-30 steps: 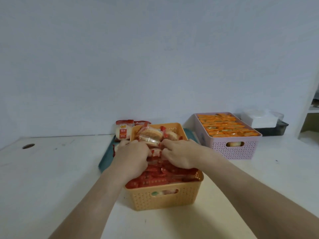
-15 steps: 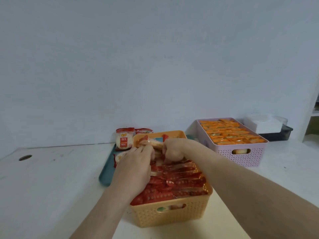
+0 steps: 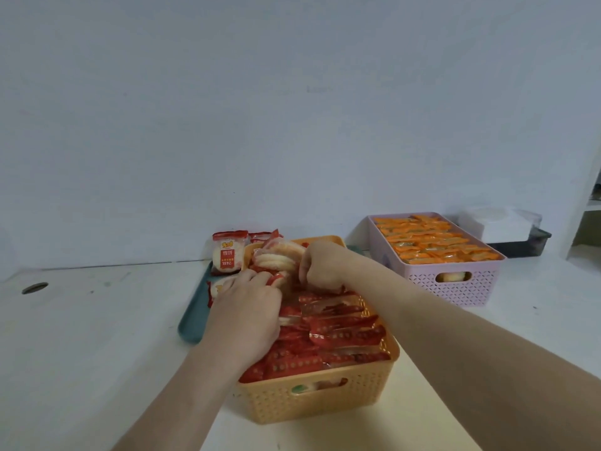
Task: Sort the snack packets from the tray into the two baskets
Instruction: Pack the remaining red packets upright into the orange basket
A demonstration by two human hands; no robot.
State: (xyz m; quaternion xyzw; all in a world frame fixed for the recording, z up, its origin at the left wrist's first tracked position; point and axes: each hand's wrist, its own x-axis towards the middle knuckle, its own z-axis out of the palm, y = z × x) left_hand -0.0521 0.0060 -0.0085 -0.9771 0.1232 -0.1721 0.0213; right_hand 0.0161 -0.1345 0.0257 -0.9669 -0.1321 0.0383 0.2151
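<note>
In the head view, the left hand (image 3: 248,307) and right hand (image 3: 322,265) have moved from the middle of the orange basket (image 3: 312,398) to its far end, both gripping red packets (image 3: 279,258) with curled fingers, while a few spare packets (image 3: 227,253) wait on the tray (image 3: 192,320), so sorting looks nearly done

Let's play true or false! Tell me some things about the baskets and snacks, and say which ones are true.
1. The pink basket holds orange packets. True.
2. The orange basket is empty. False: it is full of red packets.
3. Both hands are at the orange basket. True: the left hand and right hand grip red packets there.
4. The tray sits right of the pink basket. False: it is left of the orange basket.
5. An upright packet stands on the tray. True.
</note>
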